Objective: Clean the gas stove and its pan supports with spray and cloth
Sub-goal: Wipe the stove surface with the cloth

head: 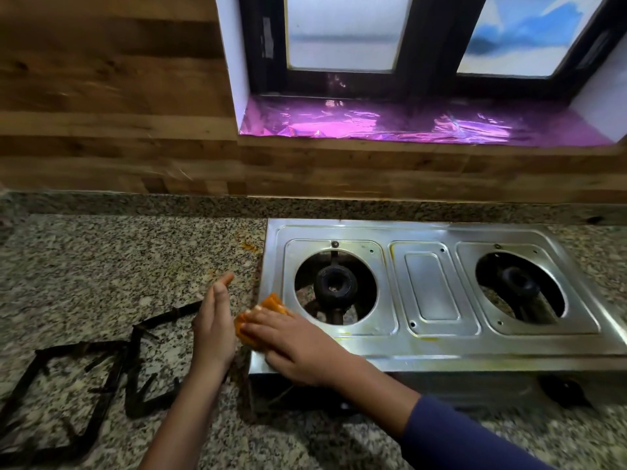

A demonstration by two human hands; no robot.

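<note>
Stove (431, 293) steel, yellow-smeared | right hand (291, 344) flat, pressing cloth (271, 303) | left hand (213, 327) straight-fingered, empty

A granite countertop (101, 266) lies under the left hand (213, 329); beyond it rise a wood-panel wall (112, 96) and a window (346, 32), pink foil (373, 120) on its sill.

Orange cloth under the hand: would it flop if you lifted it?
Probably floppy: the orange cloth folds under the right hand pressing it on the stove. Likely light, since it looks small and thin. Rolling seems unlikely.
</note>
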